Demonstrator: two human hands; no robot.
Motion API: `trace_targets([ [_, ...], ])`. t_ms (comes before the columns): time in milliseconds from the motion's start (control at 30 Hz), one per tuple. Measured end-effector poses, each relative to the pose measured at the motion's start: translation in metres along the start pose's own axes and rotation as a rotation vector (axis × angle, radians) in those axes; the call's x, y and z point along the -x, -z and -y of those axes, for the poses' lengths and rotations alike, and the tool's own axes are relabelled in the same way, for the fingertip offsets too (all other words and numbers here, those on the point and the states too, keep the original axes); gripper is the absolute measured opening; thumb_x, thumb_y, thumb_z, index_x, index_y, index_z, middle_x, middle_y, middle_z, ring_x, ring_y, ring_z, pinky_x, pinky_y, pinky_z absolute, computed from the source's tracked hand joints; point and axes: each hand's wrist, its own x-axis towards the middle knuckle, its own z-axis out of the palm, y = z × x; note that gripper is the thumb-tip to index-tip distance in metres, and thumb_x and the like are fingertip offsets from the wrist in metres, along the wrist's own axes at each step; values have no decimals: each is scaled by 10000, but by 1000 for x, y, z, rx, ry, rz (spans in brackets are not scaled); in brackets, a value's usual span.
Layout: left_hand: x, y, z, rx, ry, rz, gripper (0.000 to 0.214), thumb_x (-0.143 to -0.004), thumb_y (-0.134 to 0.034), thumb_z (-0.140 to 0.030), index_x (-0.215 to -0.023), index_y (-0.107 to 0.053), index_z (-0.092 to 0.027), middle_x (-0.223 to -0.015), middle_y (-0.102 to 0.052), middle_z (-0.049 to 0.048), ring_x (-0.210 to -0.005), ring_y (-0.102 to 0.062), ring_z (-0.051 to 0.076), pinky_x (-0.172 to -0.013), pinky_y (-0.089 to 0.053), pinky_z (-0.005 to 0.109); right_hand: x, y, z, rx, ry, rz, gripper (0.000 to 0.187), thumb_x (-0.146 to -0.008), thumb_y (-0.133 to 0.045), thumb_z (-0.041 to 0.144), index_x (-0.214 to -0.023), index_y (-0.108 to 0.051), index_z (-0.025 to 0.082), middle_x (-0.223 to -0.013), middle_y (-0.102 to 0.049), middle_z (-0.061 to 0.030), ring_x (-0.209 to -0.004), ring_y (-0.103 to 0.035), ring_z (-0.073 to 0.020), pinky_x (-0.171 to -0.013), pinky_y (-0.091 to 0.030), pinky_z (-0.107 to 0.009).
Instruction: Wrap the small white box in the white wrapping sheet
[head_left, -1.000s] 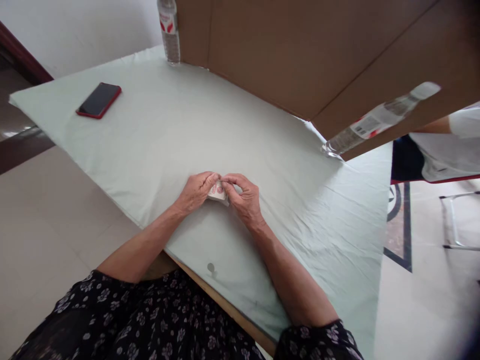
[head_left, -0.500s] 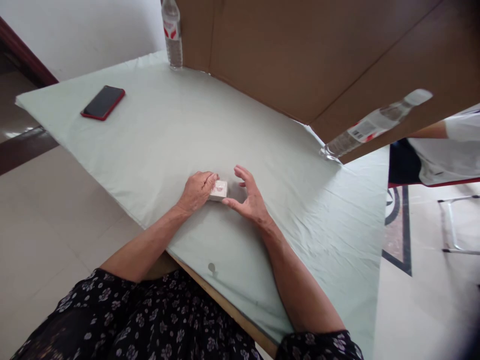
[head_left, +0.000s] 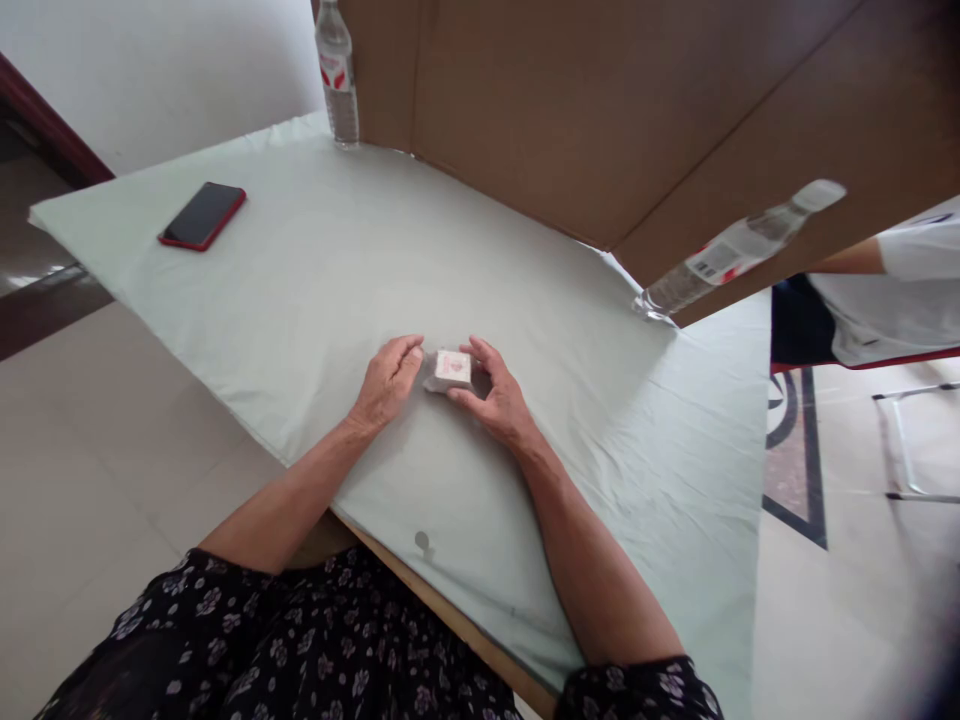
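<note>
The right hand (head_left: 504, 402) is holding a small white box with red print (head_left: 453, 367) between thumb and fingers. Partly covered in clear plastic wrap (head_left: 433, 382), the box is sitting on the near middle of the pale green tablecloth (head_left: 315, 270). The left hand (head_left: 385, 387) is resting, loosely curled, just left of the box, its thumb and forefinger leaving a narrow gap; whether they are touching the wrap, one cannot tell. A red-cased smartphone (head_left: 202, 215) is lying far left.

The black top (head_left: 322, 635) has pale printed flowers (head_left: 281, 653).
</note>
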Motion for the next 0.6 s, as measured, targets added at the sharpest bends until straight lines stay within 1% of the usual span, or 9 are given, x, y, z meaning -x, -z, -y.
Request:
trace_targets([
  [67,0,0,0,-12,27,9,387,-941,-480,-353,-1190,-675,-131,-1259,-704,133,-1191,-633,253,-1081,-477,424,2,5,-1,-26,-36,-9,872,-745,-800,574,-1489,-441,293,-1538,-514,-129,-1444,-457,-346,-1201,-333,-572],
  [100,0,1,0,-11,40,7,391,-933,-486,-349,-1197,-672,-128,-1260,-702,135,-1179,-640,254,-1066,-490,426,3,7,-1,-64,-54,-33,872,-753,-783,603,-1490,-438,290,-1552,-497,-134,-1456,-441,-349,-1202,-330,-578],
  [200,0,2,0,-18,56,5,397,-887,-529,-321,-1209,-666,-134,-1272,-695,136,-1167,-646,262,-1023,-521,432,4,10,-4,-233,-103,-159,804,-799,-698,675,-1460,-462,283,-1502,-540,-145,-1385,-522,-336,-1160,-391,-572],
  [233,0,2,0,-25,52,9,406,-861,-550,-302,-1214,-663,-138,-1279,-692,135,-1176,-643,267,-1018,-526,435,4,10,-5,-274,-115,-192,795,-795,-693,687,-1446,-475,285,-1481,-556,-144,-1357,-546,-331,-1146,-408,-567],
  [300,1,4,2,-39,27,30,468,-798,-581,-254,-1246,-647,-141,-1309,-678,138,-1223,-620,282,-1032,-521,448,3,10,-7,-307,-124,-217,800,-770,-716,688,-1427,-491,290,-1462,-569,-140,-1325,-568,-324,-1127,-429,-555],
  [400,2,5,6,-67,-43,96,640,-725,-590,-207,-1362,-570,-144,-1404,-614,150,-1340,-540,314,-1111,-462,495,3,9,-9,-276,-115,-193,808,-759,-737,669,-1429,-490,292,-1465,-566,-139,-1318,-569,-318,-1111,-441,-537],
  [500,4,4,9,-119,-112,186,796,-713,-608,-211,-1490,-440,-181,-1509,-514,151,-1430,-439,343,-1182,-370,551,3,8,-9,-219,-92,-154,824,-768,-727,664,-1451,-462,287,-1475,-558,-148,-1315,-573,-317,-1105,-442,-536],
  [600,4,2,10,-155,-136,250,881,-714,-629,-218,-1548,-346,-183,-1555,-448,174,-1456,-390,367,-1198,-324,586,4,7,-6,-135,-48,-96,837,-772,-739,627,-1471,-434,280,-1484,-553,-157,-1338,-558,-323,-1125,-424,-551],
])
